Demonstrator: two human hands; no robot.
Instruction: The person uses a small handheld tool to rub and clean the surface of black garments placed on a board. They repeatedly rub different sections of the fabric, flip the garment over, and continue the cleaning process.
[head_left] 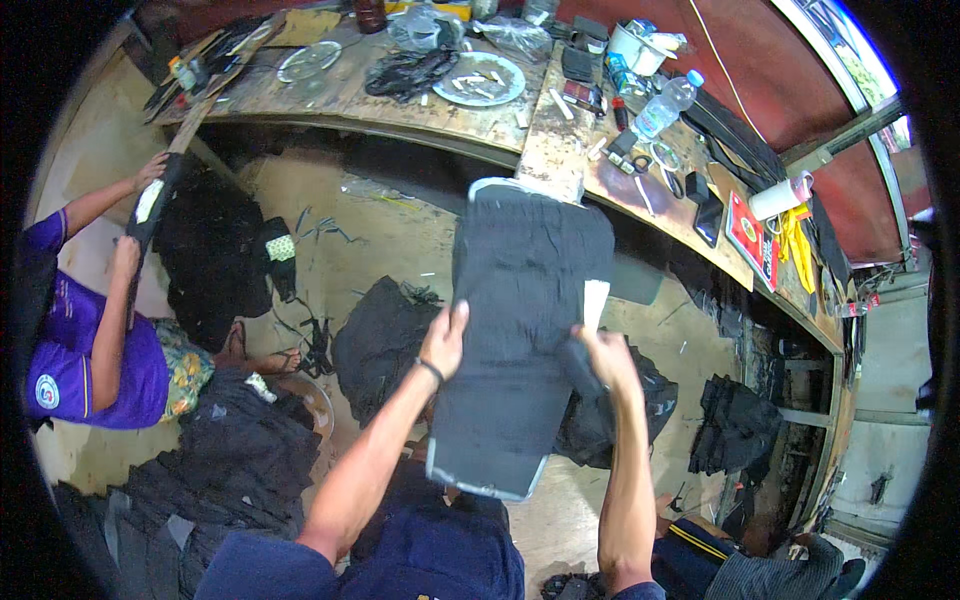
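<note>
A long board covered with black cloth (pixel 510 290) lies in front of me. Its far end reaches the table edge, and pale rims show at both ends. My left hand (pixel 443 345) grips the cloth at the board's left edge, thumb on top and other fingers mostly hidden. On the right side, my right hand (pixel 608 362) is closed on a fold of black cloth. A white strip (pixel 595 305) stands out just beyond those fingers.
A wooden worktable (pixel 480 140) holds a plate (pixel 478 80) with white pieces, a water bottle (pixel 668 105), a phone (pixel 708 220) and scissors (pixel 640 160). Black cloth piles (pixel 210 450) cover parts of the floor. A co-worker in purple (pixel 110 350) handles another board at left; another person (pixel 780 570) sits lower right.
</note>
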